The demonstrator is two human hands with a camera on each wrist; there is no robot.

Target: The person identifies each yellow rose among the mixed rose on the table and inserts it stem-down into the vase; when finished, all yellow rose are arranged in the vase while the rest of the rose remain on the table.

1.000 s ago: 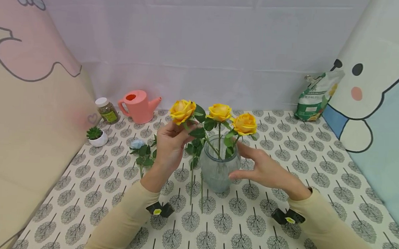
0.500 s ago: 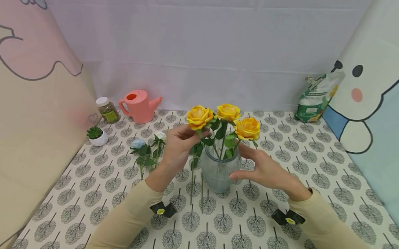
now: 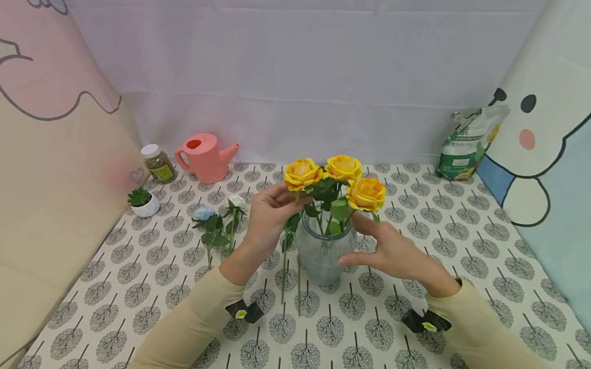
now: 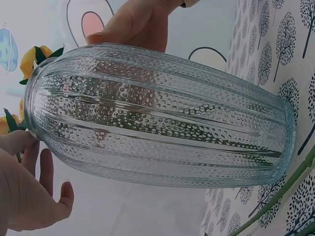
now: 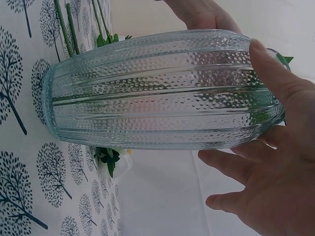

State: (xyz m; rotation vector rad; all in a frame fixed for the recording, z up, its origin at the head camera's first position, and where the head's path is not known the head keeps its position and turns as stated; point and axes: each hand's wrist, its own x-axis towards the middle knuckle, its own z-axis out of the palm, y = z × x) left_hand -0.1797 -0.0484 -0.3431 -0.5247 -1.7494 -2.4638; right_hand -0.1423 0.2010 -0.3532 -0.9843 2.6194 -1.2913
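A ribbed clear glass vase (image 3: 325, 259) stands upright on the patterned cloth, with three yellow roses in its mouth. My left hand (image 3: 266, 219) is at the left of the rim, its thumb and forefinger pinching the left yellow rose (image 3: 303, 174) just under the bloom. The other fingers are loose in the left wrist view. A middle rose (image 3: 343, 168) and a right rose (image 3: 366, 194) lean beside it. My right hand (image 3: 391, 250) holds the vase's right side, thumb on the near face and fingers behind. Stems inside look blurred through the dimpled glass (image 5: 157, 93).
Left of the vase lie a blue rose (image 3: 204, 213) and a white rose (image 3: 237, 202); green stems (image 3: 299, 288) lie close by. Farther back left are a pink watering can (image 3: 205, 158), a lidded jar (image 3: 158, 163) and a small succulent (image 3: 143, 202). A green-white bag (image 3: 470, 143) stands back right.
My left hand has moved right with the left rose, bringing its bloom close to the others. The middle rose has shifted right. My right hand stays on the vase.
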